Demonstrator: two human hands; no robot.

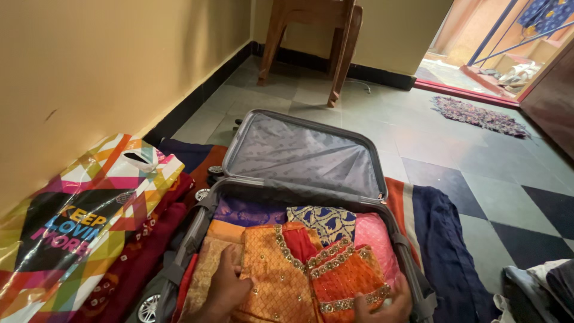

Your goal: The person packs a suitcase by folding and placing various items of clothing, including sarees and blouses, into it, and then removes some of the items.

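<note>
An open grey suitcase (391,236) lies on the floor, its lid (299,152) tipped back. Folded clothes fill its lower half. On top lies an orange and red embroidered garment (299,269) with gold trim. My left hand (224,287) rests flat on the garment's left side. My right hand (382,306) presses on its lower right corner by the suitcase rim. Purple, blue-patterned and pink fabrics (323,218) show behind the garment.
A colourful carrier bag (78,221) leans on the yellow wall at left, over dark red cloth (149,239). A striped blanket (439,239) lies under the suitcase. A wooden chair (311,36) stands at the back, a small rug (478,116) by the doorway, more clothes (538,290) at right.
</note>
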